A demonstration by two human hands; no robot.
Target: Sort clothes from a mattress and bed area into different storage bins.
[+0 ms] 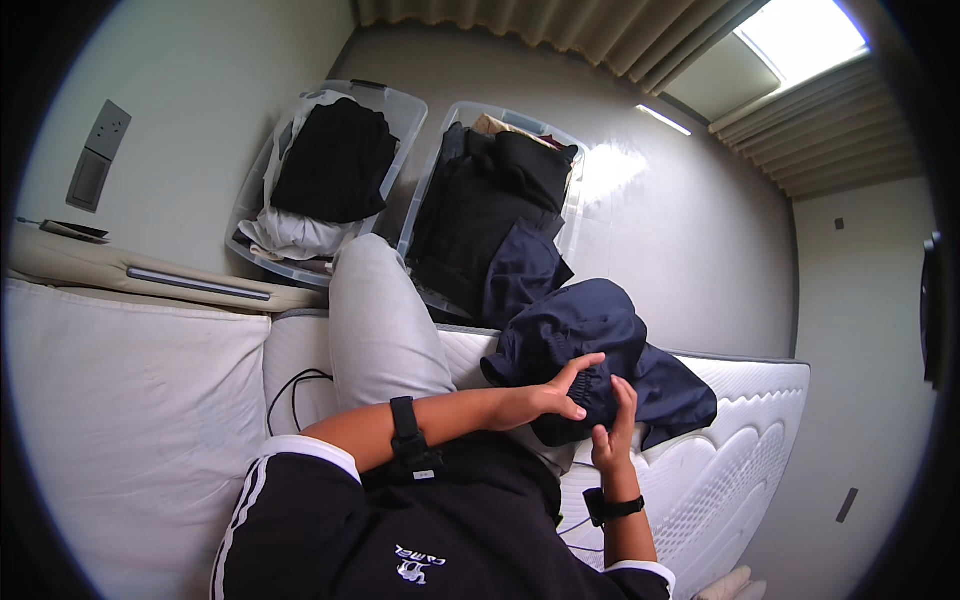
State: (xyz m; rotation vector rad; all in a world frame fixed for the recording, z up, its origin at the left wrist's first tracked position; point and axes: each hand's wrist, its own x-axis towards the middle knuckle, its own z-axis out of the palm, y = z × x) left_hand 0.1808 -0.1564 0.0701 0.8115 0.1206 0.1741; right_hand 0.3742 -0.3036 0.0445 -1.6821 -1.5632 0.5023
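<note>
A dark navy garment [577,315] with a gathered elastic part lies bunched over my knee, one end spreading onto the mattress and another hanging toward a clothes box. My left hand [559,394] reaches across over the elastic part, thumb and fingers apart; whether it touches the cloth is unclear. Close to its right, my right hand [616,427] is raised at the garment's near edge with fingers spread. Neither hand grips anything that I can see. Both wrists wear black straps.
Two clear plastic boxes stand on the floor ahead: one [405,127] with black and white clothes, the other [442,142] with dark clothes. I sit on a white mattress [750,420]. A black cable [289,386] lies left of my leg. A white cushion [135,420] is at left.
</note>
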